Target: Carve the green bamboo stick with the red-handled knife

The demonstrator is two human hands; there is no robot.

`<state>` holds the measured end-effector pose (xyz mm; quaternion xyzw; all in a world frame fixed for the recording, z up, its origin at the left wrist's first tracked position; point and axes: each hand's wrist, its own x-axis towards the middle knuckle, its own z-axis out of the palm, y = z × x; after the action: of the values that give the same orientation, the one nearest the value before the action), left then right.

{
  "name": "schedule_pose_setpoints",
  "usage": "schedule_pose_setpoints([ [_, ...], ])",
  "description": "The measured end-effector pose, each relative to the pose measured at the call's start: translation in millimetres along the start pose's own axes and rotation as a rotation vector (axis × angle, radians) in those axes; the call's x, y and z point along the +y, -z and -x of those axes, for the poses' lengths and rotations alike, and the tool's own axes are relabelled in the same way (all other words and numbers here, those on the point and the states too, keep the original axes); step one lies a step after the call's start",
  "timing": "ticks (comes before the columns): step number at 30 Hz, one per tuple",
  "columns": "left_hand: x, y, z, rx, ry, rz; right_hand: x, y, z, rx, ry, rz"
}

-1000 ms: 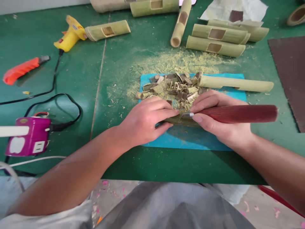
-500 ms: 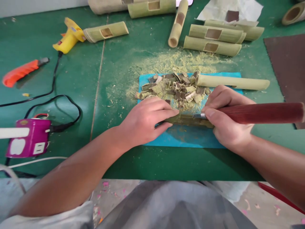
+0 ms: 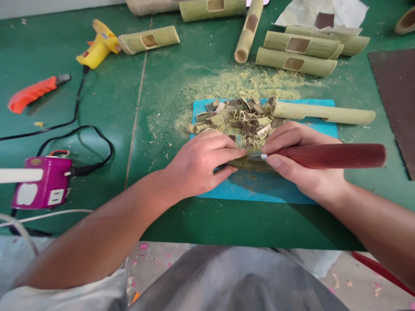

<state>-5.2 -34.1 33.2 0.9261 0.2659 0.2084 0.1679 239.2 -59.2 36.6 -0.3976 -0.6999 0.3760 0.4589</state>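
Note:
My left hand point(image 3: 207, 162) grips the left end of a green bamboo piece point(image 3: 256, 165) lying over a blue mat point(image 3: 259, 192). In my right hand point(image 3: 301, 155) is a carving knife point(image 3: 340, 156) with a thick dark red handle; its short metal blade rests at the upper side of the bamboo, close to my left fingertips. My right fingers hide the bamboo's right end. Just beyond my hands lies a heap of bamboo chips point(image 3: 240, 116), touching a pale bamboo tube point(image 3: 327, 112) on the mat's far edge.
Several cut bamboo tubes point(image 3: 296, 62) lie at the back of the green table point(image 3: 168, 224), near white paper point(image 3: 301, 15). To the left are a yellow glue gun point(image 3: 99, 45), an orange cutter point(image 3: 34, 93) and a purple power block point(image 3: 42, 181) with cables. Brown cloth point(image 3: 395, 95) lies right.
My right hand and the knife have moved left along the bamboo, bringing the blade closer to my left hand. The whole view has shifted slightly.

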Motion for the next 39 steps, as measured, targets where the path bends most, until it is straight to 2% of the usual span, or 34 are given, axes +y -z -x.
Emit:
schedule_pose_setpoints([
  [8, -1.3, -2.3, -0.1, 0.006, 0.011, 0.006, -3.3, -0.6, -3.2, 0.007, -0.047, 0.015],
  [14, -3.2, -1.9, -1.5, -0.009, 0.031, 0.038, -3.4, -1.3, -6.7, -0.033, -0.006, 0.023],
  [23, -3.2, -2.2, -1.6, 0.009, 0.0, -0.004, 5.0, -3.7, 1.2, 0.169, 0.051, 0.004],
  [29, -2.0, -2.0, -0.5, 0.001, -0.001, -0.025, 5.7, -0.6, 1.6, 0.108, 0.002, -0.009],
  [34, -2.4, -2.1, -0.6, 0.008, 0.0, -0.01, 3.2, -1.8, -1.3, 0.131, 0.007, -0.039],
  [39, -2.0, -2.1, -0.8, -0.002, 0.003, -0.014, -0.3, -0.2, -4.0, 0.023, -0.018, -0.007],
])
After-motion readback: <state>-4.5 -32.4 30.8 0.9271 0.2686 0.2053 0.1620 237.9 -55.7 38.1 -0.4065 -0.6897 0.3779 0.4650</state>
